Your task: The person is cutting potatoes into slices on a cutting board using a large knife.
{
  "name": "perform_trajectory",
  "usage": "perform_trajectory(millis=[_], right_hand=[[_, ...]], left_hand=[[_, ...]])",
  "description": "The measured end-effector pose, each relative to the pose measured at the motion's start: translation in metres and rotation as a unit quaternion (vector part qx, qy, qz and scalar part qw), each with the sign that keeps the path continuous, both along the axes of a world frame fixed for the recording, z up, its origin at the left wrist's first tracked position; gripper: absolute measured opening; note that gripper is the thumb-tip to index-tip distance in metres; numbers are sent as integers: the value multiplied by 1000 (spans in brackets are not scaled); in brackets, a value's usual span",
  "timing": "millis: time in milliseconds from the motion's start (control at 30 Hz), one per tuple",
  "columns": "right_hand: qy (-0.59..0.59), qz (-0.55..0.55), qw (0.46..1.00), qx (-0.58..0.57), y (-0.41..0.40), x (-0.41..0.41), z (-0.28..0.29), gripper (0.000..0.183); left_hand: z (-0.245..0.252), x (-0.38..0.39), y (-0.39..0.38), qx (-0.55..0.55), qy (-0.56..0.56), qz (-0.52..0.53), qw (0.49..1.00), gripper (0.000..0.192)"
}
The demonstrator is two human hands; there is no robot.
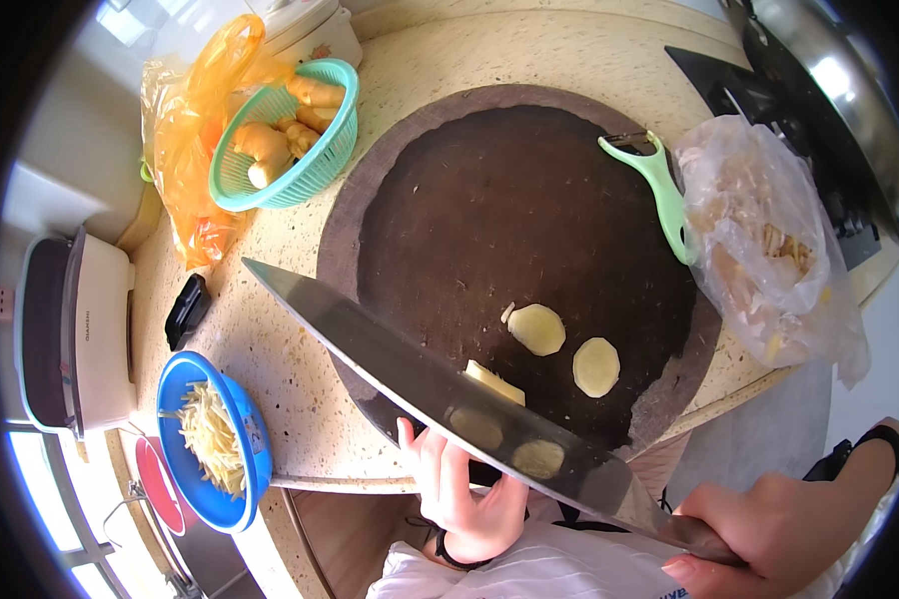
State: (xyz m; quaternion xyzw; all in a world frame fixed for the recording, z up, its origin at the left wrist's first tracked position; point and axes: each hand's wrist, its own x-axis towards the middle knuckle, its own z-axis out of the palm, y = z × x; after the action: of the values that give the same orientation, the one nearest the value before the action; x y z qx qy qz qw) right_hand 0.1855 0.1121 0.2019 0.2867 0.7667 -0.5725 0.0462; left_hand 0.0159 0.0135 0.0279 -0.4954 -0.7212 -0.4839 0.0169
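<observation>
My right hand (768, 535) grips the handle of a broad kitchen cleaver (389, 344), whose blade slants up and left across the near side of a round dark wooden chopping board (509, 217). My left hand (468, 487) is at the board's near edge, partly behind the blade, fingers bent; whether its fingertips hold anything is hidden. A pale peeled root piece (494, 382), likely ginger, shows just past the blade. Two thin slices, one round slice (538, 330) with a sliver beside it and another slice (596, 367), lie flat on the board. Reflections of the slices show on the blade.
A green peeler (659, 187) lies on the board's right rim beside a clear plastic bag (757, 247) of scraps. Far left are a turquoise basket (322, 161) of ginger and an orange bag (195, 127). A blue bowl (258, 449) holds pale shreds (211, 442) near a black object (187, 311).
</observation>
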Motion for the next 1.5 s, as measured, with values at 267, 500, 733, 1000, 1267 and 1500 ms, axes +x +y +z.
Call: perform_trajectory(millis=[267,500,733,1000,1267,1500], right_hand=[[-15,17,1000,-21,8,-13,1,27],[-58,31,996,-64,16,-18,6,28],[-109,42,990,-83,23,-27,10,27],[-118,69,984,-114,31,-39,0,28],[-57,53,997,-6,13,-25,-3,27],[-106,28,993,-35,-7,20,4,24]], left_hand=[[0,-5,-4,-9,-58,13,998,36],[-7,-7,-3,11,-87,3,996,33],[-6,-5,-6,3,-106,24,994,33],[-4,-7,-8,0,-96,44,994,35],[-7,2,-2,15,-137,39,990,31],[-7,5,0,26,-85,36,995,37]])
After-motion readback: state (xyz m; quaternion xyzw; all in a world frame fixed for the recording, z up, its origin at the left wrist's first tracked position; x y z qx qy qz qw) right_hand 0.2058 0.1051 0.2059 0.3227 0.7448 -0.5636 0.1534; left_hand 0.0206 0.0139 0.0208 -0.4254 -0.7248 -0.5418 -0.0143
